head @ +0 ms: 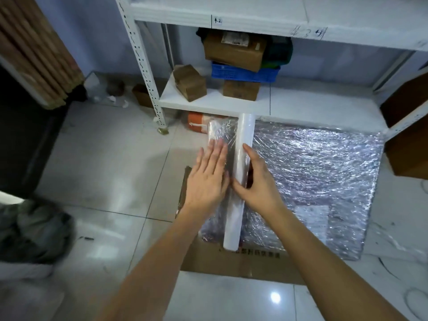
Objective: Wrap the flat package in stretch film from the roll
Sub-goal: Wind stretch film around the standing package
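A left hand, fingers flat, pins clear film beside the long white stretch-film roll that the right hand grips, tensioning it over the flat foil-covered package.

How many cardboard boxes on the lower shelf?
3. One tilted box at the shelf's left, one box under the blue crate, one larger box on top of the crate. More may be hidden behind the crate.
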Demonstrator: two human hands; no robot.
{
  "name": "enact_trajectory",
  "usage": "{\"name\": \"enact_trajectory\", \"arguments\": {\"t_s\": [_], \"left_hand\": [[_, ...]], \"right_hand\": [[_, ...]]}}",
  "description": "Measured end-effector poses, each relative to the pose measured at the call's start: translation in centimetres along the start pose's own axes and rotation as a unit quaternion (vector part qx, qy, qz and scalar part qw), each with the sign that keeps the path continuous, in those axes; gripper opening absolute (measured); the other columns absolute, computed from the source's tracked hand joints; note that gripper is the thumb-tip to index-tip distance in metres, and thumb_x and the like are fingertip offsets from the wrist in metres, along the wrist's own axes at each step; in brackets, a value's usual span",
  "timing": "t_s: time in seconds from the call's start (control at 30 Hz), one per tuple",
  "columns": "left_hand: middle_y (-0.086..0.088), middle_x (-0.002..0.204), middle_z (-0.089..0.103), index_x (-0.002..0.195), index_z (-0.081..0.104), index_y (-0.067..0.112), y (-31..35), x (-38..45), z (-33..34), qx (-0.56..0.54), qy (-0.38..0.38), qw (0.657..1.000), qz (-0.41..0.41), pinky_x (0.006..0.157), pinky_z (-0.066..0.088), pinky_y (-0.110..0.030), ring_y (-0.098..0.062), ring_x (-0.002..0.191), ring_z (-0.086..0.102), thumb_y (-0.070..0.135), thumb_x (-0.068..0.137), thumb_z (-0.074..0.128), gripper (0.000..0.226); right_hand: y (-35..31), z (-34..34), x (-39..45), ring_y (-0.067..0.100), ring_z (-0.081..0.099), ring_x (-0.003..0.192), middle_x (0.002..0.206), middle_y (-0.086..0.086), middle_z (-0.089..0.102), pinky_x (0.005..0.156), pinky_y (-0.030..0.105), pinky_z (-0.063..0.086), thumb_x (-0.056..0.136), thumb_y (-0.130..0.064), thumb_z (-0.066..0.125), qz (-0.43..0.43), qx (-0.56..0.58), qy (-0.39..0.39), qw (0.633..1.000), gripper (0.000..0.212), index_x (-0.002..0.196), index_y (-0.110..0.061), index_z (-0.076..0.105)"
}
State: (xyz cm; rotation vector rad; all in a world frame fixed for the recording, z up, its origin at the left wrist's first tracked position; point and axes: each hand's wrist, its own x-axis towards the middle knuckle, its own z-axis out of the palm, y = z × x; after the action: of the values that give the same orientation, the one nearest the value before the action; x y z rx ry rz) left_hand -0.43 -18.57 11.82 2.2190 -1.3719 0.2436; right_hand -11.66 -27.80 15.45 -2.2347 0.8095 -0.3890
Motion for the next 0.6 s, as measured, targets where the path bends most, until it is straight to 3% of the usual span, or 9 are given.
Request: {"name": "enact_trajectory", "arguments": {"t_s": [0.03, 0.17, 0.33, 0.4, 0.47, 0.6], "left_hand": [[-0.011, 0.156, 0.023, 0.149, 0.022, 0.004, -0.3, -0.2, 1.1, 0.013, -0.017, 1.0, 0.02, 0.12, 0.009, -0.039, -0.024, 0.146, 0.017, 0.033, 0.103, 0.009, 0.056], [-0.013, 0.157, 0.02, 0.149, 0.019, 0.003, -1.3, 1.5, 3.6, 0.041, -0.007, 0.998, -0.036, 0.118, 0.014, -0.044, -0.023, 0.146, 0.014, 0.033, 0.102, 0.014, 0.056], [-0.014, 0.156, 0.024, 0.148, 0.026, 0.002, -1.7, 2.7, 4.8, 0.063, 0.008, 0.997, -0.042, 0.118, 0.012, -0.046, -0.023, 0.145, 0.016, 0.031, 0.102, 0.016, 0.055], [-0.014, 0.156, 0.024, 0.148, 0.024, 0.002, -1.9, 3.0, 5.0, 0.081, 0.005, 0.996, -0.045, 0.119, 0.01, -0.045, -0.023, 0.145, 0.016, 0.032, 0.102, 0.014, 0.055], [-0.014, 0.157, 0.022, 0.149, 0.02, 0.003, -2.0, 3.2, 5.2, 0.101, -0.003, 0.994, -0.045, 0.119, 0.007, -0.044, -0.024, 0.146, 0.016, 0.032, 0.103, 0.01, 0.055], [-0.013, 0.158, 0.019, 0.15, 0.02, 0.004, -2.1, 3.7, 5.3, 0.084, -0.014, 0.994, -0.062, 0.119, 0.003, -0.045, -0.025, 0.146, 0.014, 0.036, 0.103, 0.006, 0.058]], "right_hand": [[0.1, 0.0, 0.3, 0.014, 0.05, 0.112, 0.135, 0.005, 0.041, 0.094, 0.032, 0.046, 0.084, -0.035, 0.067, 0.004, 0.003, -0.002, 1.0, 0.085, 0.147, -0.042, 0.011], [0.5, -0.7, 1.5, 0.002, 0.048, 0.086, 0.115, -0.001, 0.034, 0.086, 0.024, 0.046, 0.082, -0.033, 0.07, 0.015, 0.017, 0.019, 1.0, 0.084, 0.146, -0.04, 0.016], [0.6, 0.2, 3.2, 0.02, 0.057, 0.094, 0.126, 0.007, 0.043, 0.079, 0.038, 0.052, 0.087, -0.033, 0.061, 0.043, -0.033, 0.033, 0.998, 0.083, 0.149, -0.035, 0.006], [0.4, 1.0, 3.2, 0.024, 0.059, 0.088, 0.126, 0.011, 0.043, 0.068, 0.033, 0.049, 0.09, -0.044, 0.05, 0.048, -0.13, 0.042, 0.989, 0.082, 0.15, -0.032, -0.005], [0.4, 1.5, 3.4, 0.026, 0.059, 0.095, 0.129, 0.013, 0.041, 0.065, 0.031, 0.043, 0.087, -0.06, 0.045, 0.05, -0.186, 0.057, 0.98, 0.088, 0.149, -0.03, -0.009], [1.0, 1.1, 3.9, 0.026, 0.06, 0.095, 0.125, 0.009, 0.042, 0.069, 0.035, 0.05, 0.078, -0.067, 0.054, 0.084, -0.175, 0.061, 0.979, 0.095, 0.147, -0.038, -0.004]]}}
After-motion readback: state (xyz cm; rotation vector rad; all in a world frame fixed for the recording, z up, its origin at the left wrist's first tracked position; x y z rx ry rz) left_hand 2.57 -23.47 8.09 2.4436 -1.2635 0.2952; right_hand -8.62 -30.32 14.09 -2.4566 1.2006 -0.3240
